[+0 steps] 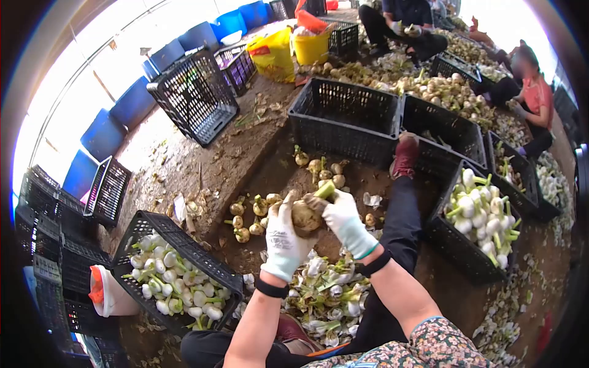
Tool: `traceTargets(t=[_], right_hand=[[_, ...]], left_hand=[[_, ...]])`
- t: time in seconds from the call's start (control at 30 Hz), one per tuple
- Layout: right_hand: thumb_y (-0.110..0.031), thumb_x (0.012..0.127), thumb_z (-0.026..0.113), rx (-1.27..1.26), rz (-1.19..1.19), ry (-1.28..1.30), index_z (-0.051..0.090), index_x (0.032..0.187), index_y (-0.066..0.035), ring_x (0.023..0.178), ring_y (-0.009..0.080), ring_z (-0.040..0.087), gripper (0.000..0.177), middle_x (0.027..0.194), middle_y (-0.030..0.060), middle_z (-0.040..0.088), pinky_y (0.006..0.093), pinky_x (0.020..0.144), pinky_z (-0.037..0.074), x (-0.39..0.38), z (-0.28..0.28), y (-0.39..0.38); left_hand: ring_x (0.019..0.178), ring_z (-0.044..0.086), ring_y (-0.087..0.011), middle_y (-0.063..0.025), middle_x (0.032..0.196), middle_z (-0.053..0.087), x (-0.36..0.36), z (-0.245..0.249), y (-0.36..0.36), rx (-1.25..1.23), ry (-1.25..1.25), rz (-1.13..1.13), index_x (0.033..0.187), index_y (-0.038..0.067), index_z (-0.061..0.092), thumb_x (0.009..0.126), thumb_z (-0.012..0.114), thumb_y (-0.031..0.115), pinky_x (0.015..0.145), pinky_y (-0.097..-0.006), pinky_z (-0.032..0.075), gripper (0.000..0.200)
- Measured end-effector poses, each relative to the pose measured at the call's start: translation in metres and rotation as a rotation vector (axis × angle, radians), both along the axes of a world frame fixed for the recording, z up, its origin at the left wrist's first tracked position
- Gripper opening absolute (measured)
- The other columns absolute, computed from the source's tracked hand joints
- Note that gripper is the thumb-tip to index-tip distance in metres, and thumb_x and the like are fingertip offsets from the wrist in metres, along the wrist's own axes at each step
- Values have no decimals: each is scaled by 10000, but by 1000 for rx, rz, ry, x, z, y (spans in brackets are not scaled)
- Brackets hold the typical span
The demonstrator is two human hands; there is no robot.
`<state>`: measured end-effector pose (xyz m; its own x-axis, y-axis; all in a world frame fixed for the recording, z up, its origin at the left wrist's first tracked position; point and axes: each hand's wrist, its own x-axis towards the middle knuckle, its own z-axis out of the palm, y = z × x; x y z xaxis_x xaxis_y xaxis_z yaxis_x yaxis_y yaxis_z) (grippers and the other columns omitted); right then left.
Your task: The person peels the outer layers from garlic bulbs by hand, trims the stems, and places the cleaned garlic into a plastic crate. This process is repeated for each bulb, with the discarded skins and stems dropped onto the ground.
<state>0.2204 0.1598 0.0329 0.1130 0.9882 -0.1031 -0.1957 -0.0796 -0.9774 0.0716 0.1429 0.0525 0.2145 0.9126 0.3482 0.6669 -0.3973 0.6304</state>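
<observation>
A large brown-skinned garlic bulb (pixel 306 216) with a cut green stem is between my two gloved hands, above the dirt floor. My left hand (pixel 284 236) wraps around its left side. My right hand (pixel 345 219) is closed at the stem end on the right, fingers partly hidden. Several unpeeled bulbs (pixel 242 235) lie on the ground beyond and left of my hands. Below them, between my legs, is a heap of peeled skins (pixel 328 288). To the left, a tilted black crate (pixel 178 230) holds peeled white bulbs (pixel 169 276).
At right stands another crate (pixel 457 248) of white bulbs (pixel 481 214). Ahead are two black crates (pixel 343 122), near my outstretched shoe (pixel 405 156). A yellow bucket (pixel 311 49) stands farther back. Two people sit by a long bulb pile (pixel 451 95). A white bucket (pixel 116 294) is at left.
</observation>
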Motion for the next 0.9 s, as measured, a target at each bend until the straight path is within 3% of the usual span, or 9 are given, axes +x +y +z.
traceTargets(t=[0.03, 0.1, 0.13, 0.17, 0.3, 0.5, 0.6, 0.7, 0.9], right_hand=[[-178, 902, 720, 42, -23, 277, 660, 1053, 38, 865, 125, 656, 271, 973, 64, 696, 276, 802, 540, 5, 11, -14], [-181, 901, 722, 116, 52, 589, 651, 1070, 36, 883, 124, 650, 285, 993, 62, 690, 274, 804, 537, 10, 24, -45], [-173, 895, 727, 89, 123, 637, 642, 1094, 27, 895, 119, 645, 294, 1017, 57, 682, 264, 812, 530, 12, 37, -63], [-173, 895, 727, 102, 124, 638, 642, 1094, 27, 895, 119, 645, 294, 1017, 57, 682, 264, 812, 530, 11, 43, -76], [-133, 885, 730, 109, 160, 440, 617, 1162, 39, 911, 116, 643, 345, 1014, 59, 679, 275, 819, 537, 3, 70, -116], [-159, 879, 729, 145, 380, 720, 503, 1310, 67, 1071, 202, 638, 537, 1202, 129, 625, 339, 964, 514, -2, 93, -162], [-207, 898, 712, 225, 458, 760, 486, 1332, 61, 1129, 204, 610, 558, 1242, 140, 603, 335, 990, 494, -11, 79, -162], [-172, 906, 692, 217, 520, 612, 479, 1340, 61, 1133, 209, 610, 537, 1255, 145, 595, 328, 1001, 485, -9, 76, -174], [-5, 896, 626, -70, 421, 826, 510, 1284, 60, 1050, 211, 638, 410, 1202, 131, 623, 339, 935, 515, -24, 43, -174]], left_hand=[[1153, 528, -354, -191, 1226, 504, -3, 10, -12, 84, -83, -51, 1407, 48, 394, 564, 902, 131, 985, -431, 467, 988], [1162, 548, -306, -175, 1266, 509, -9, 23, -34, 129, -88, -135, 1418, 3, 350, 580, 896, 83, 997, -413, 467, 1003], [1169, 552, -285, -168, 1288, 510, -8, 19, -44, 91, -237, -205, 1417, 1, 350, 588, 888, 49, 1005, -403, 467, 989], [1176, 556, -263, -161, 1311, 511, -9, 19, -56, 50, -385, -274, 1415, -1, 350, 596, 881, 16, 1012, -392, 466, 976], [1194, 548, -245, -152, 1324, 519, -7, 34, -88, 198, -332, -278, 1359, -4, 357, 625, 837, -53, 1022, -371, 457, 879], [1147, 566, -291, -163, 1287, 511, -25, 59, -128, 234, -224, -231, 1309, 27, 395, 645, 815, -30, 1004, -391, 459, 788], [1154, 539, -383, -186, 1263, 525, -31, 74, -144, 340, -222, -209, 1216, 53, 504, 624, 763, -60, 984, -423, 456, 656], [1160, 534, -385, -185, 1265, 525, -39, 63, -151, 410, -192, -162, 1198, 64, 513, 627, 749, -76, 985, -422, 459, 634], [1174, 521, -363, -180, 1298, 476, -53, 35, -157, 322, -251, -116, 1227, 64, 466, 645, 745, -66, 1000, -416, 445, 658]])
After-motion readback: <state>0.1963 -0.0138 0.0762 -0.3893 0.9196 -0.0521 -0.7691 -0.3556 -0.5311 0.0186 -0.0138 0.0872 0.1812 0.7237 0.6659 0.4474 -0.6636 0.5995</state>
